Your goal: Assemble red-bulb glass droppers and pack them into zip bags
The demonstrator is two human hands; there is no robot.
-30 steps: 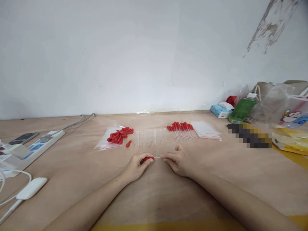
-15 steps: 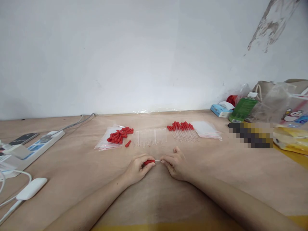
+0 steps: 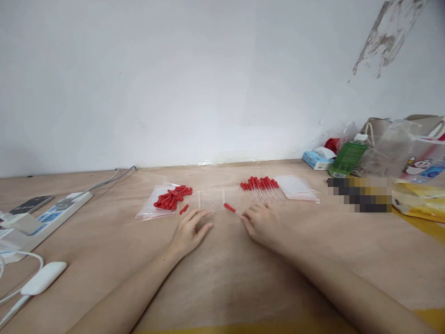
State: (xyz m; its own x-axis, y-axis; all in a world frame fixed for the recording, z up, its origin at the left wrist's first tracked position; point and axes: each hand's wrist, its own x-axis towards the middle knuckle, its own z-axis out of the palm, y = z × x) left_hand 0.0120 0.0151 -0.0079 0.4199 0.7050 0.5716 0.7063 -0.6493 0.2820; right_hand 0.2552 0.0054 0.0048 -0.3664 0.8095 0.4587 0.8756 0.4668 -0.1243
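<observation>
My right hand (image 3: 260, 225) is closed on a dropper (image 3: 230, 207), a clear tube whose red rubber bulb points up and left; its lower end is hidden by my fingers. My left hand (image 3: 190, 230) is empty, fingers apart, just below a single loose red bulb (image 3: 184, 209). A heap of red bulbs (image 3: 170, 199) lies on plastic bags at the left. Beyond my hands a row of clear glass tubes (image 3: 215, 197) is laid side by side. Several droppers with red bulbs (image 3: 262, 185) lie together to the right of the tubes.
Flat zip bags (image 3: 297, 188) are stacked right of the droppers. Farther right stand a tissue pack (image 3: 317, 160), a green bottle (image 3: 348, 157) and plastic bags (image 3: 399, 144). On the left lie a power strip (image 3: 66, 211), a phone (image 3: 33, 204) and a white adapter (image 3: 44, 278) with cables.
My left hand has let go of the red bulb and moved left toward the loose bulb. My right hand has moved slightly up with the dropper, whose bulb now points up and left.
</observation>
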